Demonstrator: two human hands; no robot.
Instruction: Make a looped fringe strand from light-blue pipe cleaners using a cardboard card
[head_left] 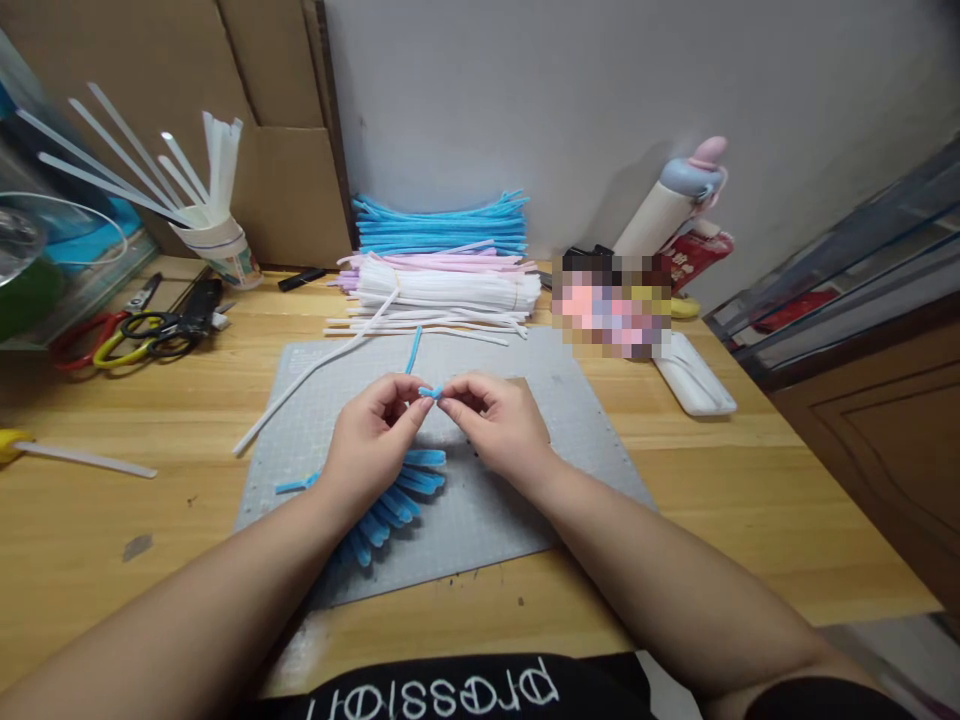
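Observation:
Above the middle of a grey cutting mat (525, 520), my left hand (379, 425) and my right hand (495, 420) meet fingertip to fingertip. Both pinch a short bent end of a blue pipe cleaner (431, 393) between thumb and forefinger. A straight blue length (414, 350) sticks up behind my left fingers; whether it joins the pinched piece I cannot tell. Under my left wrist lies a fan of looped blue pipe cleaners (397, 505), partly hidden by the forearm.
Bundles of blue (442, 225) and white pipe cleaners (450, 290) lie by the wall, with one loose white stem (315, 375) on the mat. Scissors (112, 340) and a cup of white sticks (217, 245) stand left. At right are a bottle (660, 215) and a white case (694, 375).

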